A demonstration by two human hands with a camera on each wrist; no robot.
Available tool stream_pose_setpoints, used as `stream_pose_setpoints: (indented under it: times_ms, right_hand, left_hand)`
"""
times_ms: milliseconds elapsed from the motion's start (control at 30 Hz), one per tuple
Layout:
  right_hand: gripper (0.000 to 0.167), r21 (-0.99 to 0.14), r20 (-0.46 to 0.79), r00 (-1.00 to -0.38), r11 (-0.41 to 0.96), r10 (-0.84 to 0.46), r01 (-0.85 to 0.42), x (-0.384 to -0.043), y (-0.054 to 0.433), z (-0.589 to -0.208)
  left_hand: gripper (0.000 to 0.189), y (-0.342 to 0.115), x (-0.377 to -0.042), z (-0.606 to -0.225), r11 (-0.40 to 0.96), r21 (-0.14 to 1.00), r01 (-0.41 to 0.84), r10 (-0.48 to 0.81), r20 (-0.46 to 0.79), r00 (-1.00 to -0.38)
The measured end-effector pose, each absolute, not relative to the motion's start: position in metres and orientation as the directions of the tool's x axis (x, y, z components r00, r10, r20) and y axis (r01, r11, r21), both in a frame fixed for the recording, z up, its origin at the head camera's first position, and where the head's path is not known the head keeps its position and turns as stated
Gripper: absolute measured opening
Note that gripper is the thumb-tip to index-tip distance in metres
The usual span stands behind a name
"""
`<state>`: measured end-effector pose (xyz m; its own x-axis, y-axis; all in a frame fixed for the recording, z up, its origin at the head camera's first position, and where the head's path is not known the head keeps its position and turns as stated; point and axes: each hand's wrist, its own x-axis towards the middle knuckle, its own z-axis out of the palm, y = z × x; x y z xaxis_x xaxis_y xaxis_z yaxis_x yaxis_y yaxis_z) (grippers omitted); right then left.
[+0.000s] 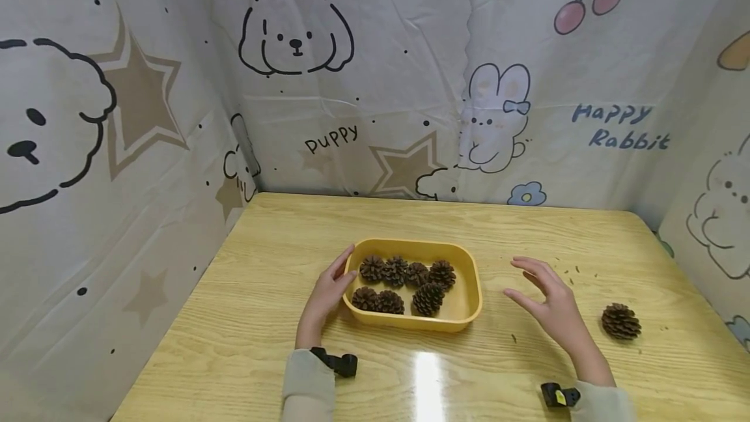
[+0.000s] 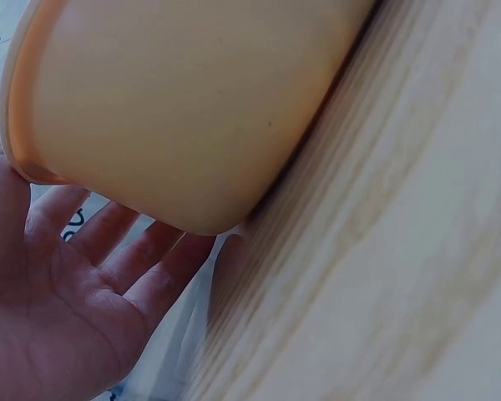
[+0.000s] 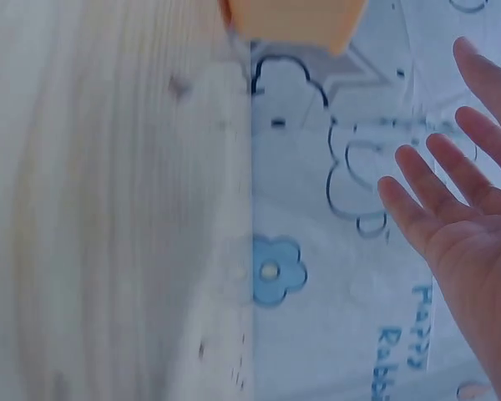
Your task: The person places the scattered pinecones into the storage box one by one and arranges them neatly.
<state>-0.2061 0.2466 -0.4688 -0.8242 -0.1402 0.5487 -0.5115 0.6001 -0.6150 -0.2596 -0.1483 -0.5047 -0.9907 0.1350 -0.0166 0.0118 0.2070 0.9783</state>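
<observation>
A yellow plastic tray (image 1: 410, 323) with rounded corners stands on the table, holding several brown pine cones (image 1: 428, 298). My left hand (image 1: 327, 292) grips the tray's left end, its thumb at the rim and its fingers against the outer wall. Seen from the left wrist, the fingers (image 2: 108, 242) lie partly hidden behind the tray wall (image 2: 175, 109). To the right of the tray my right hand (image 1: 549, 305) hovers with fingers spread and nothing in them. One loose pine cone (image 1: 621, 322) rests on the table, right of that hand.
The wooden table (image 1: 246, 318) is backed by a printed cloth (image 1: 363, 96) that also hangs at both sides. Small dark flakes (image 1: 574, 270) are scattered near the right hand. A bright reflection lies in front of the tray.
</observation>
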Motion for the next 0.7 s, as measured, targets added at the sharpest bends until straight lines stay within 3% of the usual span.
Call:
stream_pose_setpoints:
  times_ms: [233,700]
  right_hand:
    - [0.055,-0.622,0.530,-0.846,0.656,-0.048,-0.427,-0.192,0.277,-0.470]
    - [0.053,-0.545,0.553,-0.827,0.794,0.100,-0.268,-0.169,0.331,-0.476]
  left_hand:
    - [0.055,-0.148,-0.261,-0.506,0.194,0.981,0.008,0.134,-0.018,-0.991]
    - [0.055,-0.148,-0.261,-0.504,0.203,0.979,-0.003,0.128,-0.029,-0.991]
